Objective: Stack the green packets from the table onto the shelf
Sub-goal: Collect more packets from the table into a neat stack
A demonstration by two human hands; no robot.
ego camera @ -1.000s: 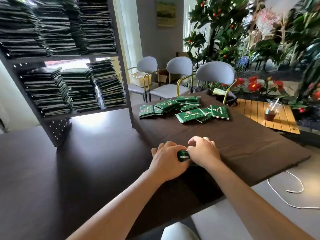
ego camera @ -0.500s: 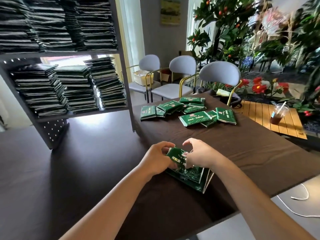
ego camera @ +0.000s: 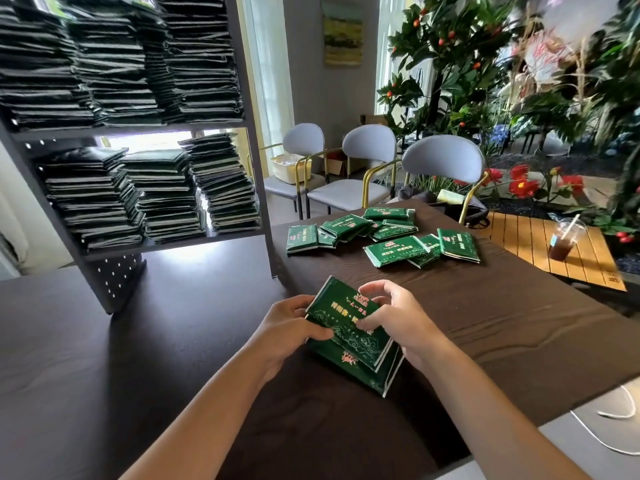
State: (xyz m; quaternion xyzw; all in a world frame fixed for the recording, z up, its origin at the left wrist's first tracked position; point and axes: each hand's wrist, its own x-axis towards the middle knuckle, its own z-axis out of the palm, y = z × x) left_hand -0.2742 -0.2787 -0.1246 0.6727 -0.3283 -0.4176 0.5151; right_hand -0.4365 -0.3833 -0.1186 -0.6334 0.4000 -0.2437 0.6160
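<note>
I hold a small bundle of green packets [ego camera: 349, 336] with gold print just above the dark table [ego camera: 138, 358]. My left hand [ego camera: 289, 327] grips its left edge and my right hand [ego camera: 391, 318] grips its top and right side. Several more green packets [ego camera: 384, 235] lie scattered on the brown cloth [ego camera: 502, 323] farther back. The grey shelf [ego camera: 145, 245] stands at the left, its two levels filled with tall stacks of dark green packets [ego camera: 156, 192].
Three grey chairs [ego camera: 443, 161] stand behind the table. A wooden side table [ego camera: 519, 237] at right carries an iced drink cup [ego camera: 562, 239]. Plants with red flowers [ego camera: 519, 183] fill the right background. A white cord [ego camera: 609, 431] lies at the lower right.
Both hands lifted the bundle of packets off the cloth and tilted its printed face up towards me. My view moved closer to the shelf and table.
</note>
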